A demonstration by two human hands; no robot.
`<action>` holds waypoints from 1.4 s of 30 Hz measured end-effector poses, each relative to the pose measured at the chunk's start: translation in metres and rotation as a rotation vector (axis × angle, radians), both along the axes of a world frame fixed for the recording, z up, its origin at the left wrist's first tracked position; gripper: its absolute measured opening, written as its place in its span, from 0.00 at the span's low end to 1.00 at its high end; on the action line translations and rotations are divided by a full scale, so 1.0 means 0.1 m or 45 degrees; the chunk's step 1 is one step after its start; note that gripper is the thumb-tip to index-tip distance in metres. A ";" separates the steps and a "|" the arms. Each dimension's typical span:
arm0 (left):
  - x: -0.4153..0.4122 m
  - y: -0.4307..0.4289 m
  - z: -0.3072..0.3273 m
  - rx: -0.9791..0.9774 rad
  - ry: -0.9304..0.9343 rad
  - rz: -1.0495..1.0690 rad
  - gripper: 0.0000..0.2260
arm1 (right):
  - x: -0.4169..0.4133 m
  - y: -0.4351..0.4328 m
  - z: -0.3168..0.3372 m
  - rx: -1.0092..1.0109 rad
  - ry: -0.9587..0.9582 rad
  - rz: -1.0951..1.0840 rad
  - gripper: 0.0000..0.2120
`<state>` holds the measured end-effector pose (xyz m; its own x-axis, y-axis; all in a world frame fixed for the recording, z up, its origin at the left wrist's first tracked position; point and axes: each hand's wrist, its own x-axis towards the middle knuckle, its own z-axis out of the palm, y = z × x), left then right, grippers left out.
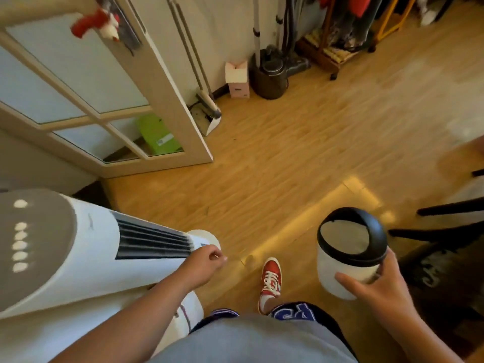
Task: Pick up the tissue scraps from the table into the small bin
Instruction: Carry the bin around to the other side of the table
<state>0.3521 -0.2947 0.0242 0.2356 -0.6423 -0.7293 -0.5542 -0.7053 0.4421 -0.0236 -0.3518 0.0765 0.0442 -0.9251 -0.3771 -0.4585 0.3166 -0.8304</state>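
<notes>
Both hands are busy: the right hand (377,284) wraps the lower wall of the small bin (349,254), while the left hand (205,260) hangs loosely curled beside the tower fan (78,247), whether pinching anything I cannot tell. Judging by the one-handed carry, the bin seems light, stiff plastic with a smooth wall; its swing lid (344,235) faces up. No tissue scraps or worktop show, only wooden floor (288,153).
</notes>
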 end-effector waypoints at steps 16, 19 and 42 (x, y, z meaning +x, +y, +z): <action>0.66 -1.78 -0.33 0.275 -0.086 -0.092 0.10 | 0.60 -2.65 0.22 -0.065 -0.051 -0.047 0.58; 0.73 -2.58 -0.38 0.288 -0.073 -0.182 0.10 | 0.46 -2.98 0.22 -0.064 -0.023 -0.178 0.53; -2.24 -7.53 -0.15 -0.013 0.034 -0.934 0.09 | -1.62 -4.71 0.02 0.032 0.056 -0.909 0.51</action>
<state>0.1283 -1.0476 0.0087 -0.2754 -0.6345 -0.7222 -0.8711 -0.1531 0.4667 -0.1859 -0.8230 0.0788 -0.5846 -0.7135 -0.3862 -0.1651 0.5707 -0.8044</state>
